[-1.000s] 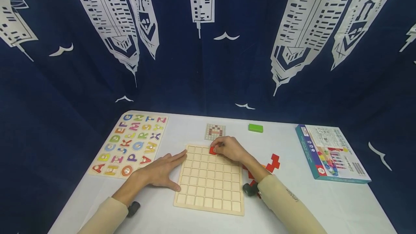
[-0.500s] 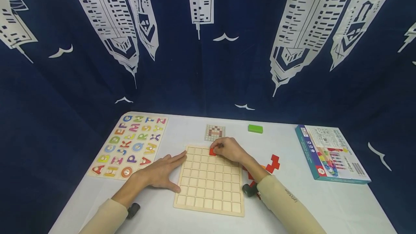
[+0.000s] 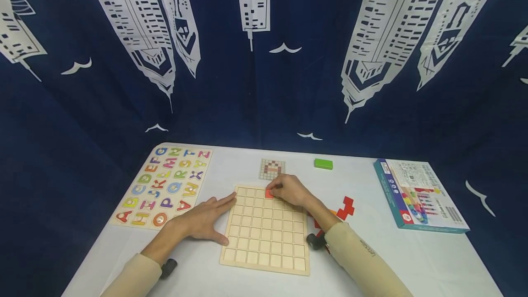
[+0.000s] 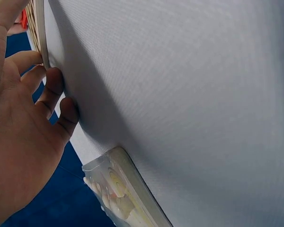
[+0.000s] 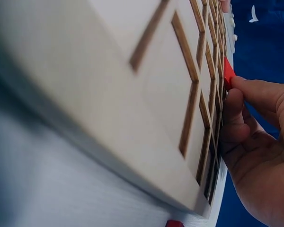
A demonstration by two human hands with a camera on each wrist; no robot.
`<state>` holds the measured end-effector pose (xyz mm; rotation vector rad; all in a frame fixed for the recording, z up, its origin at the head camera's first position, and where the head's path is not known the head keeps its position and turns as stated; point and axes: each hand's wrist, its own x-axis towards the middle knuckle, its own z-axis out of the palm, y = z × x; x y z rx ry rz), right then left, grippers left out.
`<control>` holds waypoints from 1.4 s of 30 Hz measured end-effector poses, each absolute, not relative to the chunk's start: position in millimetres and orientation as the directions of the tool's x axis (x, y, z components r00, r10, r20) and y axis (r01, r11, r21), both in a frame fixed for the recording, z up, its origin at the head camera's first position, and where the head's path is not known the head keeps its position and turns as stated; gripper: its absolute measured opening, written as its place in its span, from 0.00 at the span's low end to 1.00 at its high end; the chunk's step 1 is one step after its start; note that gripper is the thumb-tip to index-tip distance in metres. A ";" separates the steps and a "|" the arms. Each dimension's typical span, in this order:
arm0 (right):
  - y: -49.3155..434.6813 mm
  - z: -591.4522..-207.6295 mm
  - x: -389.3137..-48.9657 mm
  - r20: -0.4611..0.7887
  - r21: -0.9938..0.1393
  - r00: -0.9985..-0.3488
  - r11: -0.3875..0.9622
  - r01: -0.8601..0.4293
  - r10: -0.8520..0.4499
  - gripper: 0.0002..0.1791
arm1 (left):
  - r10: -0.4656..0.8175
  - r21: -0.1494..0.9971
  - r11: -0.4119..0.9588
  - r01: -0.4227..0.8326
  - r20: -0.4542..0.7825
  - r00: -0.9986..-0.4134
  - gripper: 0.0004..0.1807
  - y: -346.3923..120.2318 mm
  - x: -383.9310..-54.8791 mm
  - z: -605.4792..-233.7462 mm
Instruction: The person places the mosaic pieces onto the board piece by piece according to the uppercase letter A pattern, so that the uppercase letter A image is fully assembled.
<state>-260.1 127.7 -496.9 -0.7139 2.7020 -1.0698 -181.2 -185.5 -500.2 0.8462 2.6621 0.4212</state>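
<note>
Little movement: right fingers [image 5: 234, 105] in narrow pinch on red tile [image 5: 228, 73]

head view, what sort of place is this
Probably an indoor tabletop play or filming corner: a white table stands before a dark blue cloth printed with buildings, and on it lie an alphabet board and a wooden grid board.

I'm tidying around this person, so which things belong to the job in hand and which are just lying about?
Seemingly in use:
grid board, touched by the left hand
red piece, at the right hand's fingertips
loose red pieces
pattern card, probably the guide

Apparently just lying about:
alphabet board
green block
box
</note>
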 end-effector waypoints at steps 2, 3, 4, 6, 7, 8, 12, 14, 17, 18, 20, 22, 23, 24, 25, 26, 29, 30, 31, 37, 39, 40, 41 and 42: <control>127.4 -496.5 -260.5 0.035 -0.677 -0.873 0.631 -0.378 -0.486 0.07 | 0.599 0.367 0.780 0.506 -0.205 -0.774 0.68 -185.7 -181.4 -500.2; 127.3 -496.6 -260.8 0.038 -0.677 -0.872 0.630 -0.381 -0.487 0.07 | 0.599 0.367 0.780 0.507 -0.204 -0.774 0.68 -185.8 -181.5 -500.3; 127.1 -496.7 -261.1 0.040 -0.676 -0.871 0.629 -0.384 -0.489 0.07 | 0.599 0.366 0.780 0.507 -0.204 -0.775 0.68 -185.9 -181.5 -500.6; 126.9 -497.0 -261.5 0.039 -0.677 -0.871 0.629 -0.383 -0.489 0.07 | 0.599 0.366 0.781 0.507 -0.204 -0.775 0.68 -186.1 -181.7 -501.1; 126.7 -497.3 -261.6 0.040 -0.677 -0.872 0.629 -0.382 -0.488 0.06 | 0.598 0.366 0.781 0.506 -0.205 -0.775 0.68 -186.1 -181.6 -501.3; 126.6 -497.7 -261.8 0.040 -0.675 -0.873 0.631 -0.382 -0.486 0.06 | 0.597 0.365 0.782 0.505 -0.206 -0.776 0.68 -186.2 -181.6 -501.4; 126.1 -497.9 -261.5 0.035 -0.678 -0.875 0.631 -0.376 -0.483 0.06 | 0.593 0.368 0.784 0.500 -0.209 -0.777 0.68 -185.9 -181.2 -501.5; 125.9 -497.7 -260.8 0.033 -0.677 -0.876 0.634 -0.374 -0.482 0.06 | 0.593 0.370 0.784 0.498 -0.210 -0.777 0.68 -185.5 -180.9 -501.2; 126.1 -497.7 -259.9 0.030 -0.675 -0.875 0.637 -0.374 -0.483 0.06 | 0.593 0.371 0.783 0.498 -0.209 -0.777 0.68 -185.0 -180.4 -501.0; 126.1 -497.6 -259.6 0.027 -0.672 -0.876 0.639 -0.373 -0.482 0.06 | 0.594 0.370 0.784 0.499 -0.210 -0.777 0.68 -184.8 -180.2 -500.8; 126.1 -497.7 -259.4 0.027 -0.671 -0.873 0.638 -0.377 -0.487 0.07 | 0.593 0.368 0.784 0.499 -0.212 -0.777 0.68 -184.6 -179.8 -500.4; 126.1 -497.9 -259.4 0.028 -0.668 -0.871 0.639 -0.382 -0.491 0.07 | 0.591 0.369 0.786 0.496 -0.214 -0.778 0.68 -184.6 -179.8 -500.2; 126.0 -497.9 -259.5 0.028 -0.667 -0.871 0.640 -0.381 -0.490 0.07 | 0.591 0.371 0.786 0.494 -0.216 -0.777 0.68 -184.6 -179.8 -500.0; 126.0 -498.1 -259.6 0.032 -0.666 -0.871 0.639 -0.385 -0.491 0.07 | 0.591 0.372 0.786 0.493 -0.218 -0.777 0.68 -184.6 -179.9 -499.8; 125.9 -498.3 -259.7 0.033 -0.664 -0.871 0.641 -0.385 -0.490 0.07 | 0.590 0.373 0.786 0.492 -0.218 -0.777 0.68 -184.7 -180.2 -499.7; 125.9 -498.4 -259.9 0.034 -0.662 -0.872 0.643 -0.386 -0.488 0.07 | 0.590 0.374 0.786 0.492 -0.217 -0.778 0.68 -184.7 -180.4 -499.6; 125.9 -498.8 -260.4 0.033 -0.657 -0.875 0.649 -0.383 -0.483 0.07 | 0.590 0.371 0.786 0.494 -0.213 -0.779 0.68 -184.7 -181.1 -499.5; 125.9 -498.9 -260.5 0.032 -0.657 -0.875 0.649 -0.383 -0.483 0.07 | 0.589 0.370 0.787 0.494 -0.212 -0.780 0.68 -184.7 -181.2 -499.4; 125.9 -499.0 -260.5 0.031 -0.657 -0.875 0.650 -0.382 -0.483 0.07 | 0.589 0.369 0.787 0.494 -0.212 -0.780 0.68 -184.7 -181.2 -499.4; 126.0 -500.3 -260.2 0.024 -0.663 -0.875 0.647 -0.376 -0.484 0.07 | 0.589 0.376 0.786 0.490 -0.217 -0.779 0.68 -184.3 -180.2 -498.2; 126.0 -500.4 -260.1 0.017 -0.665 -0.877 0.650 -0.369 -0.480 0.07 | 0.590 0.376 0.786 0.491 -0.215 -0.779 0.68 -184.1 -180.2 -497.8; 126.0 -500.4 -260.2 0.015 -0.665 -0.879 0.652 -0.365 -0.477 0.07 | 0.590 0.376 0.785 0.492 -0.214 -0.778 0.68 -184.0 -180.1 -497.7; 126.1 -500.7 -260.1 0.014 -0.665 -0.878 0.652 -0.365 -0.478 0.08 | 0.591 0.376 0.785 0.493 -0.213 -0.778 0.68 -184.0 -180.0 -497.6; 126.2 -500.7 -260.1 0.011 -0.664 -0.880 0.654 -0.362 -0.476 0.08 | 0.591 0.377 0.784 0.493 -0.212 -0.778 0.68 -183.9 -180.1 -497.6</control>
